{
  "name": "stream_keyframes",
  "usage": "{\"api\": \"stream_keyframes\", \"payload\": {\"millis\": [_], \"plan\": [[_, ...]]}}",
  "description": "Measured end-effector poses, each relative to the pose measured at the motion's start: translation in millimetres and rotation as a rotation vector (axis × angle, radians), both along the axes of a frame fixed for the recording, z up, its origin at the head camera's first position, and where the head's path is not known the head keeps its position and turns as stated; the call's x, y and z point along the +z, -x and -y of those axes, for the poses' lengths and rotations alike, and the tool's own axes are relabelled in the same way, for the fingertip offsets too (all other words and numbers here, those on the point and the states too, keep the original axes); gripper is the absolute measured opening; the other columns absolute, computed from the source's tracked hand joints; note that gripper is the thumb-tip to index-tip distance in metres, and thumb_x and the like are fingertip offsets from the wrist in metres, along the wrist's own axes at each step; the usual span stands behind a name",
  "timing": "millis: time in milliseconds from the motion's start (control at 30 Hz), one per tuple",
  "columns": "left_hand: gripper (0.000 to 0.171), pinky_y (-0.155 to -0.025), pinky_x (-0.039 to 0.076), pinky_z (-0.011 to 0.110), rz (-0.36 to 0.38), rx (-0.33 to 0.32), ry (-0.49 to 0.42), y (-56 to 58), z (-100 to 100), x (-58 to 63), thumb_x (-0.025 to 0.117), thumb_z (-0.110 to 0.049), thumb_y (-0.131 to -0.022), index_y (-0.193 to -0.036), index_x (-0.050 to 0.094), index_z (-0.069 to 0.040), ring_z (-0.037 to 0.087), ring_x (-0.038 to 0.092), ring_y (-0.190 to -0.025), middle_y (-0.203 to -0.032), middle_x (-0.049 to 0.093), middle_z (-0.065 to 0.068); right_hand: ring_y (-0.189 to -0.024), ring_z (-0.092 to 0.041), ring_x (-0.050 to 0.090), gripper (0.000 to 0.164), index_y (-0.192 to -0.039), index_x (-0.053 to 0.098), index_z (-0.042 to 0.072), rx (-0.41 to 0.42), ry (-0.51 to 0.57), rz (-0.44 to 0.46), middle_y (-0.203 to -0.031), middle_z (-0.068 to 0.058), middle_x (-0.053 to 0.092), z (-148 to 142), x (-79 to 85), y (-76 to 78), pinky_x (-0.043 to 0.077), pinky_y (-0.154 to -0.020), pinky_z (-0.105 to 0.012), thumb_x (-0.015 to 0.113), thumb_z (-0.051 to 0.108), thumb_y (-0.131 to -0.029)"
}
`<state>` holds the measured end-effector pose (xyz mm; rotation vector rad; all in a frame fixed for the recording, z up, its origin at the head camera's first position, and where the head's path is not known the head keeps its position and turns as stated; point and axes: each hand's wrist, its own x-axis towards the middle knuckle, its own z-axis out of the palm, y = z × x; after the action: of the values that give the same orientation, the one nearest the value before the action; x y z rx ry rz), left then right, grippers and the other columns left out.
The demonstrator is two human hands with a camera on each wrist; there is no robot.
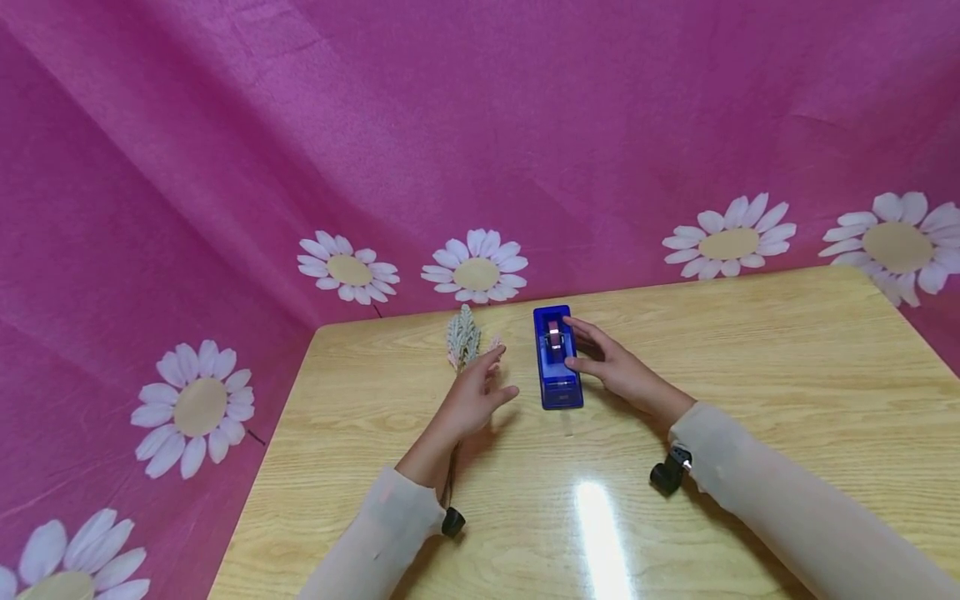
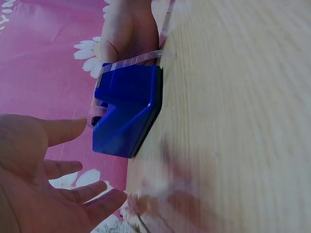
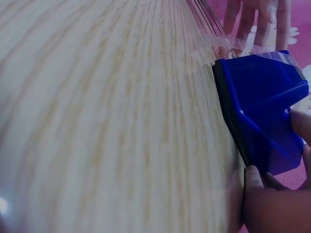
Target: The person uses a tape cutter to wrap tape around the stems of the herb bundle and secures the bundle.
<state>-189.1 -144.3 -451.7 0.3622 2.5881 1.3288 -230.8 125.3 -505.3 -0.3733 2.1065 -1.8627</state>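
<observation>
A blue tape dispenser (image 1: 558,396) stands on the wooden table near its far edge, its cutter end toward me. A clear strip of tape (image 2: 133,61) sticks out past the cutter. My right hand (image 1: 618,371) is at the dispenser's right side, thumb low by the base and a finger higher up, spread rather than wrapped round it. To the left, my left hand (image 1: 472,400) hovers with fingers apart and nothing in them. Under and beyond that hand lie artificial flower stems with grey-green leafy heads (image 1: 463,333) and a small pink bloom (image 2: 130,206).
The light wood tabletop (image 1: 787,358) runs up to a pink cloth backdrop (image 1: 525,125) printed with white daisies. A bright light reflection (image 1: 600,533) shows on the near part of the table. Small black wrist cameras (image 1: 667,475) hang under both sleeves.
</observation>
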Motion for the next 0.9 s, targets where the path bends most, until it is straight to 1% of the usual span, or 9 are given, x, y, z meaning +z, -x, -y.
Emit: {"api": "stream_keyframes", "payload": {"millis": [133,300,400,533,700,800,900], "plan": [[0.068,-0.111,0.043,0.055,0.0,0.016,-0.014,-7.4,11,-0.7,0.07,-0.012,-0.099,-0.159,0.038,-0.008,0.043,0.048,-0.139,-0.155,0.043,0.023,-0.156,-0.041,0.017,0.071,-0.166,0.023,0.024,0.003,0.005,0.0,-0.17,-0.016,0.021,0,-0.4,0.2,0.017,-0.124,-0.059,0.061,0.019,-0.106],[0.068,-0.11,0.043,0.057,-0.026,0.059,0.007,-14.9,23,-1.0,0.073,-0.012,-0.097,-0.157,0.041,-0.006,0.043,0.048,-0.138,-0.154,0.043,0.022,-0.156,-0.041,0.017,0.071,-0.166,0.023,0.024,0.007,0.004,-0.005,-0.17,-0.016,0.021,0,1.2,-0.1,0.016,-0.124,-0.06,0.061,0.02,-0.106],[0.068,-0.109,0.043,0.057,-0.036,0.094,0.015,-18.5,29,-2.5,0.075,-0.011,-0.096,-0.155,0.043,-0.006,0.043,0.049,-0.135,-0.153,0.044,0.022,-0.156,-0.041,0.016,0.071,-0.166,0.023,0.025,0.01,-0.003,-0.004,-0.17,-0.016,0.02,-1,1.5,0.1,0.017,-0.123,-0.06,0.061,0.021,-0.106],[0.067,-0.106,0.045,0.058,-0.03,0.158,0.001,-22.7,37,-6.6,0.076,-0.008,-0.094,-0.154,0.045,-0.005,0.045,0.049,-0.133,-0.151,0.043,0.024,-0.156,-0.041,0.016,0.072,-0.166,0.023,0.027,0.011,-0.006,0.004,-0.17,-0.015,0.02,-1,1.0,0.6,0.017,-0.123,-0.06,0.062,0.022,-0.105],[0.072,-0.107,0.047,0.056,-0.001,0.221,-0.019,-25.8,43,-12.6,0.079,-0.005,-0.091,-0.153,0.043,-0.001,0.047,0.051,-0.132,-0.146,0.043,0.027,-0.156,-0.041,0.016,0.072,-0.166,0.023,0.028,0.009,-0.004,0.011,-0.17,-0.015,0.02,-1,0.9,0.8,0.016,-0.123,-0.061,0.062,0.022,-0.105],[0.076,-0.104,0.048,0.052,0.018,0.257,-0.014,-26.7,44,-15.9,0.082,-0.004,-0.088,-0.152,0.041,0.002,0.042,0.054,-0.125,-0.139,0.046,0.027,-0.156,-0.041,0.016,0.072,-0.166,0.023,0.027,0.008,0.003,0.012,-0.17,-0.016,0.02,-2,0.9,0.6,0.016,-0.124,-0.06,0.061,0.021,-0.106],[0.082,-0.096,0.049,0.046,0.041,0.284,0.01,-26.7,45,-19.0,0.085,-0.004,-0.083,-0.151,0.04,0.005,0.034,0.056,-0.111,-0.131,0.05,0.024,-0.156,-0.041,0.016,0.072,-0.166,0.023,0.027,0.009,0.003,0.01,-0.17,-0.015,0.02,-1,0.6,0.3,0.016,-0.124,-0.06,0.061,0.021,-0.106]]}}
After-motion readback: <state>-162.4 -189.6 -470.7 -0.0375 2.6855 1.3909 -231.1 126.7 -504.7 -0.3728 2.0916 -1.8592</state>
